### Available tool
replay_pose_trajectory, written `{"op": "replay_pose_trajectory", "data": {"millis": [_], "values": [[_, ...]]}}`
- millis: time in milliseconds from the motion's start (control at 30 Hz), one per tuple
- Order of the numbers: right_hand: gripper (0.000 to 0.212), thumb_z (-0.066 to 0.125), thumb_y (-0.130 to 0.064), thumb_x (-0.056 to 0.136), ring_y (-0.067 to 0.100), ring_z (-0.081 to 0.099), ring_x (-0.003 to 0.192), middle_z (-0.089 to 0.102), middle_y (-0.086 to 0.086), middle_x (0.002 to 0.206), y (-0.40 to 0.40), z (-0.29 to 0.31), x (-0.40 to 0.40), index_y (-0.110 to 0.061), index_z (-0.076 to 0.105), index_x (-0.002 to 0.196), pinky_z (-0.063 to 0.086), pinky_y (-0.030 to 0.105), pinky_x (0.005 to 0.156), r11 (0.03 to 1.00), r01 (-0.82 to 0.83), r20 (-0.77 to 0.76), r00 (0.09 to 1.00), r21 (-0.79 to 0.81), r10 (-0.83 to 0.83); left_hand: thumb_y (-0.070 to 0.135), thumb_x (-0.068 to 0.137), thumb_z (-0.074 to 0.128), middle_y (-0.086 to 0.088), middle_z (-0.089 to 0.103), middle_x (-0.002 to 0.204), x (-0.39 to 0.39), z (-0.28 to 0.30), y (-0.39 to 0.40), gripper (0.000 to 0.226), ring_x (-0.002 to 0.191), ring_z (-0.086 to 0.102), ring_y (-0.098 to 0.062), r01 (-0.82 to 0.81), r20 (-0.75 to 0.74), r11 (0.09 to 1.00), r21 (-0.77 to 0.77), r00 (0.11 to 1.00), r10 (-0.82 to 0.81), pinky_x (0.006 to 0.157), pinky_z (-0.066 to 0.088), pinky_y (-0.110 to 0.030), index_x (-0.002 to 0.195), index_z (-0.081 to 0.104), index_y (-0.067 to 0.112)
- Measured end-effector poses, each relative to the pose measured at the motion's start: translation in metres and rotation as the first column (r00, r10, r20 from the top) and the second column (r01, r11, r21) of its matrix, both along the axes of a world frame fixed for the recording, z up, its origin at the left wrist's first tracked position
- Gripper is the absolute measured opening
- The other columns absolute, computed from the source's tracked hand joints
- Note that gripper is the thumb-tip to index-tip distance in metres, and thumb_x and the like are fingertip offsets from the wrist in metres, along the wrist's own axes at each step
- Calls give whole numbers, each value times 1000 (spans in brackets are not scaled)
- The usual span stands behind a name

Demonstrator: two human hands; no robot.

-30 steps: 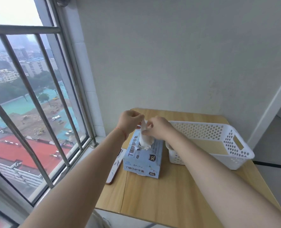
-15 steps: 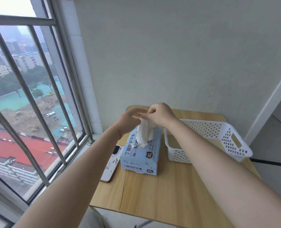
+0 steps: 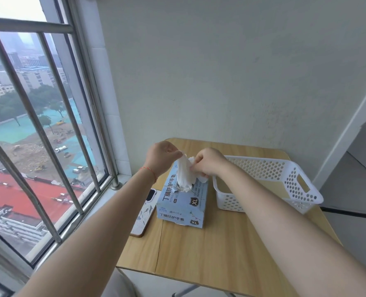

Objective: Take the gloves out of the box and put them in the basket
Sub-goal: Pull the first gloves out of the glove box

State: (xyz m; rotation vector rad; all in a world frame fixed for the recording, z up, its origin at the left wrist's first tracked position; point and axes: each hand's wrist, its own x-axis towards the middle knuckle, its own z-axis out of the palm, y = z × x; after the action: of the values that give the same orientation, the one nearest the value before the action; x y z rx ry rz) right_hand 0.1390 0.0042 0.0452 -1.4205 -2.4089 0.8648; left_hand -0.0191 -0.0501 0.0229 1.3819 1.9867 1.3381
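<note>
Two hands work above the box [image 3: 181, 202], which sits mid-table so both arms reach it. Your left hand [image 3: 161, 158] pinches the top of a white glove [image 3: 185, 176] whose tail is in the box's slot; your right hand [image 3: 208, 161] pinches more glove beside it. Just right of the box, the basket [image 3: 293, 185] waits, no gloves visible inside.

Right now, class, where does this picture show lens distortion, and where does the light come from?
Head view: the wide lens bows the window bars; daylight enters from the window, so the wall, box and basket look evenly lit, with no glare.
</note>
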Motion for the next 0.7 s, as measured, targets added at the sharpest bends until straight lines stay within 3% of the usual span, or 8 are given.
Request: {"op": "replay_pose_trajectory", "data": {"millis": [133, 233, 300, 367, 433, 533, 600, 700], "values": [[15, 55, -9, 88, 13, 57, 73, 61, -6, 75, 4, 9, 3, -16, 68, 85, 42, 23, 65, 996, 17, -136, 991, 89, -5, 13, 83, 67, 2, 68, 101, -1, 4, -2, 13, 96, 62, -16, 44, -37, 999, -13, 998, -44, 82, 51, -31, 93, 68, 21], [14, 53, -12, 90, 15, 58, 83, 64, -3, 88, 5, 14, 3, -15, 67, 90, 41, 23, 62, 994, -2, -190, 981, 112, 23, 5, 80, 64, 7, 64, 115, 3, 10, -4, 34, 107, 55, -10, 197, -117, 979, -52, 972, -202, 84, 41, -17, 107, 71, 24], [14, 51, -12, 92, 16, 59, 83, 63, -1, 89, 4, 13, 3, -15, 64, 90, 42, 23, 60, 995, -8, -206, 978, 101, 29, 9, 80, 68, 8, 66, 111, 8, 13, -2, 27, 107, 55, -10, 223, -228, 971, -87, 944, -237, 87, 40, -18, 101, 73, 24], [13, 48, -13, 94, 18, 61, 84, 64, 1, 92, 4, 9, 4, -16, 61, 90, 48, 27, 66, 997, 10, -227, 974, 82, 9, 17, 83, 71, 5, 70, 98, 11, 14, -1, 9, 99, 62, -14, 176, -302, 980, -92, 933, -196, 88, 48, -27, 89, 74, 22], [12, 49, -17, 95, 20, 64, 87, 66, 4, 94, 5, 4, 6, -15, 60, 92, 53, 33, 74, 998, 23, -259, 966, 50, -9, 20, 85, 70, 4, 70, 89, 12, 14, 0, 5, 88, 64, -15, 123, -336, 989, -88, 931, -145, 79, 52, -27, 84, 75, 18], [26, 65, -39, 88, 15, 63, 83, 65, -1, 94, 1, 2, 11, -16, 62, 101, 51, 30, 70, 999, -28, -319, 948, -46, 12, 20, 86, 70, 6, 67, 82, 14, 17, -1, 4, 79, 61, -12, 104, -341, 993, -50, 933, -115, 66, 45, -19, 82, 71, 21], [38, 75, -42, 79, 11, 61, 84, 60, -9, 92, -1, 1, 12, -20, 61, 106, 46, 25, 66, 996, -76, -275, 960, -54, 58, 20, 85, 71, 5, 69, 82, 15, 18, -1, 6, 80, 64, -13, 118, -319, 993, -17, 940, -117, 67, 48, -21, 81, 70, 23], [10, 70, -24, 85, 10, 55, 66, 57, -8, 74, -4, 0, 10, -22, 60, 82, 40, 22, 56, 995, -96, -218, 971, 31, 101, 22, 85, 72, 4, 70, 82, 15, 18, -3, 7, 81, 66, -15, 132, -291, 991, 17, 949, -121, 70, 52, -26, 80, 70, 26]]}}
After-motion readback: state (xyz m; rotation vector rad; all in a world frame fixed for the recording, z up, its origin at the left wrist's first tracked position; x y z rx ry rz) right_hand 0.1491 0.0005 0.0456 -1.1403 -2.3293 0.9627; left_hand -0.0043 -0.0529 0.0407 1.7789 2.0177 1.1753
